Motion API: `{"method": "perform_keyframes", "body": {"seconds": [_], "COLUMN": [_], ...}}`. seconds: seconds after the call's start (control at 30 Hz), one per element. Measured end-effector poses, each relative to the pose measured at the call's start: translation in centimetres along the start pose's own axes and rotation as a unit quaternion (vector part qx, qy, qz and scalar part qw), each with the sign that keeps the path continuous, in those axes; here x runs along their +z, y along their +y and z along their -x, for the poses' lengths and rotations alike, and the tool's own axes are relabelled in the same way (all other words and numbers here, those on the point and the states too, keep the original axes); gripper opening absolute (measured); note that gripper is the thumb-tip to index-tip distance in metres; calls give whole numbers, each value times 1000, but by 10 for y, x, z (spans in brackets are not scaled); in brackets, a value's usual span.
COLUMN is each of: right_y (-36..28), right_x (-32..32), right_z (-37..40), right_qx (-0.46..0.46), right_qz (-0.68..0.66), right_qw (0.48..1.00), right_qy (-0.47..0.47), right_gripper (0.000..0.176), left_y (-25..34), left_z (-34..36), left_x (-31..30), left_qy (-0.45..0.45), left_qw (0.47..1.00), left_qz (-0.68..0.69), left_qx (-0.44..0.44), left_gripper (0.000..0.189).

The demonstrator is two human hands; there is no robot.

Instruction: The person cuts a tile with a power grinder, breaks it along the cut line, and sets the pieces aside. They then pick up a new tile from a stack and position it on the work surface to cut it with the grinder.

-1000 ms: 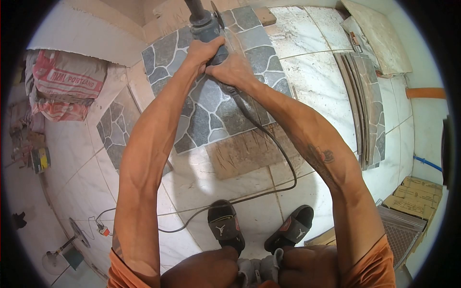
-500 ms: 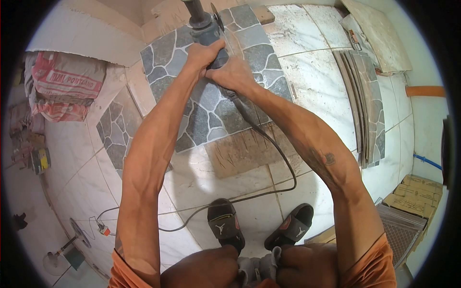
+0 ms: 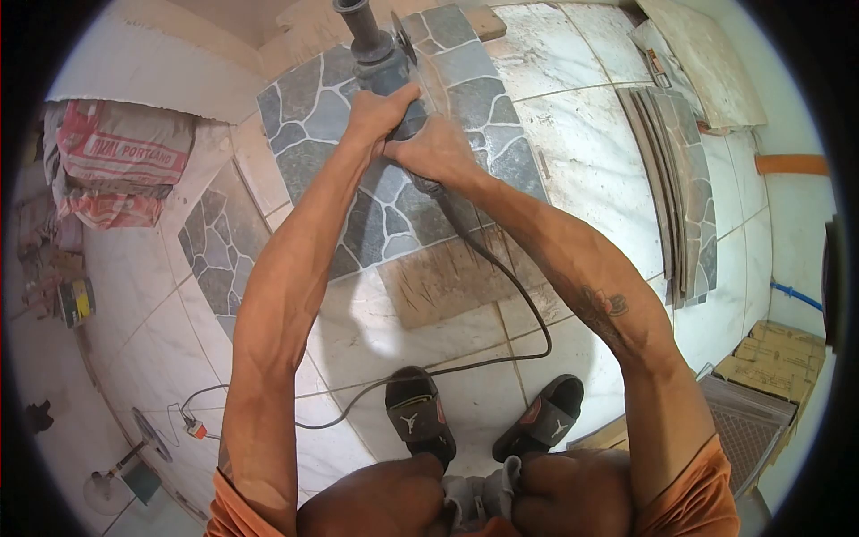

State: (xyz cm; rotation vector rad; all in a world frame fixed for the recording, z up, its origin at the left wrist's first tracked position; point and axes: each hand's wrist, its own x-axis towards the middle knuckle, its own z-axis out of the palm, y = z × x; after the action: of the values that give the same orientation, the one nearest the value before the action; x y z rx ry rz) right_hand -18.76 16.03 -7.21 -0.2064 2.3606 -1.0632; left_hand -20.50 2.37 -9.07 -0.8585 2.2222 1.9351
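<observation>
Both my hands are wrapped round an angle grinder [image 3: 382,72] held over a grey stone-patterned tile [image 3: 301,95]. My left hand [image 3: 380,115] grips the body near its head. Behind it, my right hand [image 3: 437,149] closes round the rear part, where the power cord [image 3: 483,251] comes out. The grinder's cutting disc [image 3: 402,40] stands on edge at the right of the head, over the tile's far part. A pale line of dust runs along the tile behind the disc. Under the tile's near edge lies a scored wooden board [image 3: 438,286].
Several stacked tiles [image 3: 667,197] lean at the right. A cut tile piece [image 3: 219,237] lies on the left floor, near cement bags [image 3: 125,161]. The cord loops across the floor before my sandalled feet [image 3: 416,416]. A fan [image 3: 148,436] and cardboard boxes [image 3: 774,362] stand at the sides.
The grinder and both hands have shifted slightly toward me along the tile. My grip on the grinder stays the same.
</observation>
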Motion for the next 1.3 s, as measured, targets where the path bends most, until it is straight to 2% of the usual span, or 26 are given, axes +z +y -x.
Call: {"method": "perform_keyframes", "body": {"seconds": [0.33,0.53,0.63,0.93,1.03,1.13,1.3], "right_y": [4,10,21,21,22,33,39], "right_x": [0,1,9,-1,0,13,13], "right_z": [14,23,19,35,38,34,37], "right_qx": [19,14,-19,20,23,-1,-19], "right_qz": [-12,-35,-39,-34,-39,-26,-28], "right_qw": [1000,999,999,999,999,999,999], "right_qy": [7,15,26,-19,-13,42,33], "right_gripper": [66,55,54,60,62,76,73], "left_y": [1,1,2,-3,-8,-13,-15], "left_z": [18,29,36,44,42,42,50], "left_x": [5,9,11,16,17,17,19], "left_qy": [6,3,5,21,27,24,13], "left_qw": [1000,1000,1000,999,999,999,1000], "left_qz": [-4,1,8,-37,-11,9,18], "left_qx": [-3,-18,-20,-23,-23,-22,-14], "left_gripper": [37,39,40,45,44,43,42]}}
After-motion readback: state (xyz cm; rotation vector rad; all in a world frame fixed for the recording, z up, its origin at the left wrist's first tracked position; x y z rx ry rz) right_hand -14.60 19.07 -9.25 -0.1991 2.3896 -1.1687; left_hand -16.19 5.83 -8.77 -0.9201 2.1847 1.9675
